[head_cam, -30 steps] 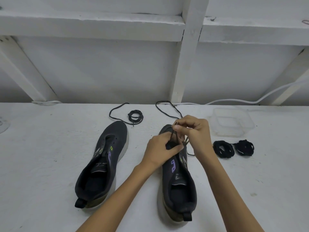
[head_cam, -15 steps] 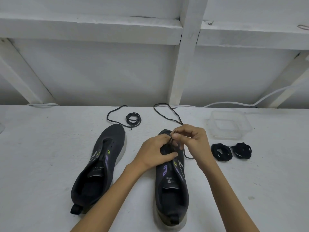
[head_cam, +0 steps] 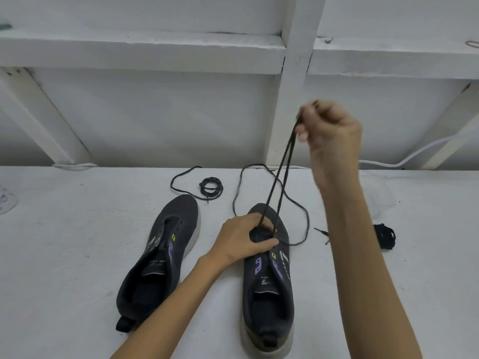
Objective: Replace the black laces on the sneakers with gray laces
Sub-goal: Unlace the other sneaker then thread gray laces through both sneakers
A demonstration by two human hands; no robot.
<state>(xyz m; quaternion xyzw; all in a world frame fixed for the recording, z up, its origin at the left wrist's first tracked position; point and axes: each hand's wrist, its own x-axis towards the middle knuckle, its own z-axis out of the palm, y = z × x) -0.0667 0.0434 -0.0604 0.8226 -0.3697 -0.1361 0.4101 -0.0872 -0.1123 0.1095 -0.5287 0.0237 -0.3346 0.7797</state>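
The white table [head_cam: 64, 255] carries two dark sneakers, and the threaded sneaker [head_cam: 269, 286] serves as the mark here, with the bare sneaker [head_cam: 160, 255] lying to its left. The left hand [head_cam: 243, 239] grips its eyelet area with curled fingers, while the right hand [head_cam: 329, 128], raised well above its toe, pinches two taut strands of the gray lace [head_cam: 281, 177] (slack loops lie round that toe). A coiled lace [head_cam: 210, 186] sits beyond it to the left, a black lace bundle [head_cam: 385, 235] to its right.
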